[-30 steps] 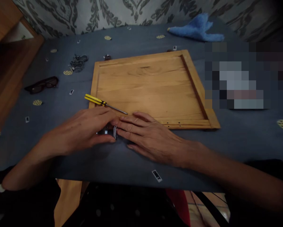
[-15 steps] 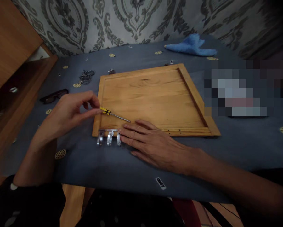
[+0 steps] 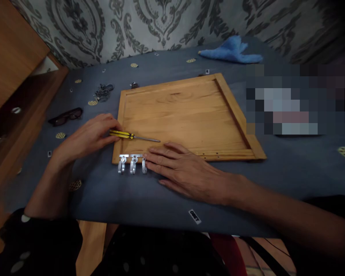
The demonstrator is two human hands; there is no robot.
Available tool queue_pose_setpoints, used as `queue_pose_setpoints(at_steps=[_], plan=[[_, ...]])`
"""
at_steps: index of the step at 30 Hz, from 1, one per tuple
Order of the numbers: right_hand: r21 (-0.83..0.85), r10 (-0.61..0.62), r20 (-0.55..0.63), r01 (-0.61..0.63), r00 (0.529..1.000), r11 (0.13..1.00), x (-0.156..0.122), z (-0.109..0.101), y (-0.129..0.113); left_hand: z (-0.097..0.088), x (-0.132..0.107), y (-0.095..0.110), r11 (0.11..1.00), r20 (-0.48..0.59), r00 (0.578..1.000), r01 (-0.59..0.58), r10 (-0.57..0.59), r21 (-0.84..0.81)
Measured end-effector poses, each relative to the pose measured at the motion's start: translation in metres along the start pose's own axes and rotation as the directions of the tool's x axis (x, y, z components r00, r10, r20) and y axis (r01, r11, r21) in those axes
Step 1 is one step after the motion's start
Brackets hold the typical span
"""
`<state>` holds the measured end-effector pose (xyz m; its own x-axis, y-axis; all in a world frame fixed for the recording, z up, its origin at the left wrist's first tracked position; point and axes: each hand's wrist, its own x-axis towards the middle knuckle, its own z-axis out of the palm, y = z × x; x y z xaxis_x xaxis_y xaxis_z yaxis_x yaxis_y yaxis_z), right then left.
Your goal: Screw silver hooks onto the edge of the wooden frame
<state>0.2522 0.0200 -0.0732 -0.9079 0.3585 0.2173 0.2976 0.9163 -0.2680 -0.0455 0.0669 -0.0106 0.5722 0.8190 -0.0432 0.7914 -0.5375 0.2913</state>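
Observation:
A wooden framed panel lies flat on the blue-grey tablecloth. A metal rack of three hooks sits at the panel's near left corner. My right hand lies flat with fingers stretched out, fingertips touching the rack's right end and the panel's front edge. My left hand is closed on the handle of a yellow-and-black screwdriver, whose shaft lies across the panel's left rail, pointing right.
Dark glasses lie at the left, a heap of metal hardware beyond them. A blue fluffy cloth sits at the far edge. A blurred-out patch covers the right. Wooden furniture stands at left; small stickers dot the cloth.
My left hand left the hook rack, reached up-left and took the screwdriver's handle. The rack now lies uncovered at the panel's corner. My right hand stayed flat beside it.

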Motion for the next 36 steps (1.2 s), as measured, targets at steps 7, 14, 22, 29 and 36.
queue_pose_setpoints(at_steps=[7,14,22,29,36], plan=[[-0.013,-0.004,-0.001,0.004,1.0,1.0,-0.001,0.001,0.001,-0.004,0.0,-0.003,0.983,-0.056,0.998,-0.037,0.028,-0.178],[0.0,0.003,0.004,-0.003,1.0,1.0,-0.002,0.001,0.001,-0.002,0.011,0.004,0.822,-0.6,0.8,-0.333,-0.014,-0.462],[0.013,-0.003,0.015,0.002,1.0,1.0,-0.003,-0.001,0.002,0.004,0.011,0.047,0.648,-0.795,0.575,-0.535,-0.191,-0.542],[0.014,-0.008,-0.007,0.008,1.0,1.0,-0.003,0.002,0.003,0.014,0.011,0.061,0.663,-0.784,0.604,-0.531,-0.141,-0.528],[0.001,0.002,-0.005,-0.002,1.0,1.0,-0.003,0.003,0.003,0.014,0.009,0.064,0.7,-0.777,0.613,-0.494,-0.139,-0.515]])
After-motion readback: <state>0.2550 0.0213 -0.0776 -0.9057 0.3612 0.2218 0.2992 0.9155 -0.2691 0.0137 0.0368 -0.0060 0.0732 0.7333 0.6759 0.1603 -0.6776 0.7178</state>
